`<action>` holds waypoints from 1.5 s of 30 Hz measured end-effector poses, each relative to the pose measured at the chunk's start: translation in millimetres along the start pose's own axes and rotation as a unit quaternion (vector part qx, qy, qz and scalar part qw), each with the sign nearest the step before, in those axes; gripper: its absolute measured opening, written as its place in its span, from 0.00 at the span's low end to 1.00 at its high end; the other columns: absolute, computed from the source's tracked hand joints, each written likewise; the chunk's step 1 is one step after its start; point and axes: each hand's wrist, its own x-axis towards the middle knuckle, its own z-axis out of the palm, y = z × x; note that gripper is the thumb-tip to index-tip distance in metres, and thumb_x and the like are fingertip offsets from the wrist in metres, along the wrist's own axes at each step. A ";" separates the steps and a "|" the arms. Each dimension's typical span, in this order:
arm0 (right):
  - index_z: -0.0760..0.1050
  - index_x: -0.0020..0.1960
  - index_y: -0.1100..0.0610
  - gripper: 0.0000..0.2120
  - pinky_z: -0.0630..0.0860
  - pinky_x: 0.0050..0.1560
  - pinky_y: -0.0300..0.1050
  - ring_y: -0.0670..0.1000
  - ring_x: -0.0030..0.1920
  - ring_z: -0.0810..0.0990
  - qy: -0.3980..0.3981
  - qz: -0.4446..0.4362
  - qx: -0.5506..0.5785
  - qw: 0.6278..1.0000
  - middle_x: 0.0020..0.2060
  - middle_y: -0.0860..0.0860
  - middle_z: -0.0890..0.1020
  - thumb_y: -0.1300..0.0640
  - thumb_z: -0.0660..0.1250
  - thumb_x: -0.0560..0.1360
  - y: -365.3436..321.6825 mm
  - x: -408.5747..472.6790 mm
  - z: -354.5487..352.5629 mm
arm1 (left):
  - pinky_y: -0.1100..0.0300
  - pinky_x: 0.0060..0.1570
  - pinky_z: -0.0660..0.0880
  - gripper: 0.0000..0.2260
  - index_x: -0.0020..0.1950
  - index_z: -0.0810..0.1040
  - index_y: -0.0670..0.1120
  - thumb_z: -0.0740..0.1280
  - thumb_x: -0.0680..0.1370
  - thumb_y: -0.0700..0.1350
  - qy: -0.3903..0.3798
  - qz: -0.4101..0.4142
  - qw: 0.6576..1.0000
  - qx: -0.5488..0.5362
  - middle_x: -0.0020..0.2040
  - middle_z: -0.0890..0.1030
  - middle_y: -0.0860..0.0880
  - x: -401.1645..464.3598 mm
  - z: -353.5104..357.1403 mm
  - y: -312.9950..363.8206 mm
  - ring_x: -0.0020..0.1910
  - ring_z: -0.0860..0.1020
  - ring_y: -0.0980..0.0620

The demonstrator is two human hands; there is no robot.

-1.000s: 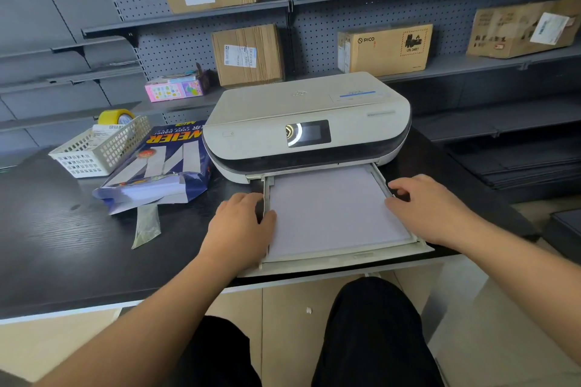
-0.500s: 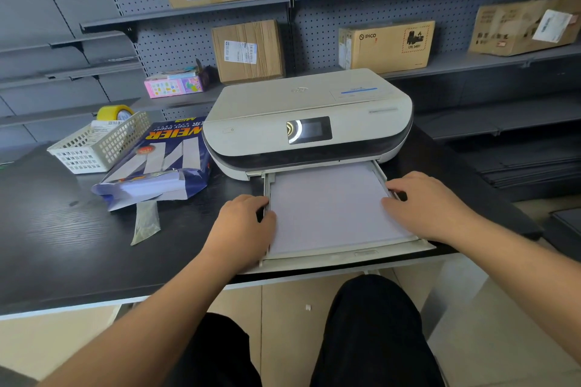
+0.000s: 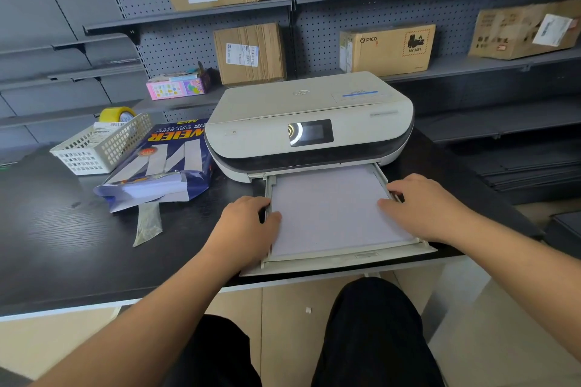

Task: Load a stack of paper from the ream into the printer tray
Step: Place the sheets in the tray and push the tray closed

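With both hands flat and loose, left hand [image 3: 248, 226] at the tray [image 3: 345, 261] edge, right hand [image 3: 423, 209] on the paper [image 3: 330, 214], gripping nothing, an uneven shove could skew sheets and jam the printer [image 3: 301, 122].

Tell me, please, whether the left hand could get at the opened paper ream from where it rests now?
Probably yes. The left hand rests at the tray's left edge, and the ream lies just to its left on the desk, with only bare desk between.
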 end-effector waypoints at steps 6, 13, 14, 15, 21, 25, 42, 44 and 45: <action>0.68 0.73 0.54 0.26 0.68 0.64 0.52 0.55 0.72 0.60 -0.002 -0.015 0.004 1.000 0.71 0.51 0.67 0.42 0.61 0.79 -16.5 -13.8 -3.5 | 0.49 0.70 0.67 0.26 0.74 0.69 0.51 0.64 0.78 0.59 -0.017 0.008 1.000 -0.006 0.71 0.71 0.49 -5.1 -1.9 0.2 0.70 0.68 0.45; 0.66 0.71 0.39 0.33 0.62 0.70 0.42 0.40 0.70 0.59 -0.070 -0.211 -0.008 0.975 0.67 0.35 0.65 0.30 0.66 0.70 -33.7 -46.2 -12.5 | 0.59 0.71 0.63 0.28 0.68 0.73 0.62 0.68 0.71 0.69 -0.074 0.187 0.979 0.016 0.69 0.68 0.62 -36.6 -12.1 10.3 0.70 0.64 0.60; 0.65 0.71 0.38 0.34 0.62 0.70 0.41 0.38 0.70 0.59 -0.083 -0.230 -0.019 0.969 0.66 0.34 0.64 0.29 0.67 0.68 -33.7 -48.1 -11.5 | 0.58 0.72 0.62 0.30 0.68 0.72 0.62 0.68 0.69 0.71 -0.083 0.201 0.976 0.028 0.70 0.67 0.63 -40.2 -12.2 11.4 0.70 0.63 0.61; 0.65 0.72 0.38 0.36 0.63 0.70 0.40 0.38 0.69 0.59 -0.091 -0.245 -0.031 0.965 0.66 0.33 0.64 0.29 0.68 0.68 -33.5 -49.5 -10.2 | 0.57 0.73 0.62 0.32 0.69 0.70 0.63 0.68 0.68 0.72 -0.088 0.210 0.973 0.040 0.71 0.67 0.63 -42.7 -12.0 12.1 0.71 0.62 0.62; 0.65 0.72 0.39 0.35 0.61 0.69 0.36 0.37 0.69 0.60 -0.087 -0.287 -0.066 0.952 0.67 0.34 0.65 0.31 0.69 0.68 -28.8 -50.2 -4.1 | 0.52 0.72 0.63 0.33 0.71 0.68 0.64 0.68 0.68 0.71 -0.066 0.237 0.965 0.092 0.72 0.66 0.63 -45.0 -8.7 11.1 0.71 0.61 0.60; 0.65 0.72 0.39 0.31 0.63 0.71 0.40 0.37 0.69 0.60 -0.065 -0.289 -0.060 0.953 0.67 0.33 0.66 0.32 0.65 0.72 -26.4 -47.4 -5.5 | 0.55 0.72 0.63 0.28 0.70 0.69 0.64 0.66 0.72 0.69 -0.048 0.246 0.965 0.083 0.71 0.66 0.63 -43.7 -8.7 8.2 0.71 0.62 0.61; 0.64 0.77 0.51 0.31 0.62 0.72 0.49 0.52 0.75 0.66 0.049 -0.310 -0.176 0.933 0.74 0.49 0.71 0.40 0.64 0.78 -30.6 -33.7 2.1 | 0.60 0.73 0.57 0.30 0.76 0.66 0.54 0.65 0.77 0.63 0.050 0.235 0.963 0.124 0.76 0.67 0.56 -24.9 -1.4 10.6 0.75 0.63 0.55; 0.59 0.79 0.49 0.33 0.56 0.74 0.47 0.50 0.78 0.60 0.046 -0.294 -0.173 0.939 0.78 0.48 0.64 0.38 0.61 0.79 -30.0 -29.7 3.1 | 0.60 0.73 0.57 0.32 0.77 0.64 0.53 0.65 0.76 0.63 0.055 0.226 0.965 0.122 0.77 0.66 0.55 -20.7 -0.8 10.3 0.75 0.63 0.54; 0.56 0.80 0.49 0.34 0.53 0.75 0.46 0.50 0.79 0.56 0.041 -0.284 -0.174 0.942 0.79 0.47 0.60 0.37 0.59 0.79 -29.7 -27.0 3.7 | 0.59 0.74 0.57 0.33 0.78 0.63 0.53 0.65 0.76 0.64 0.055 0.221 0.966 0.123 0.78 0.65 0.54 -18.1 -0.3 9.9 0.76 0.62 0.54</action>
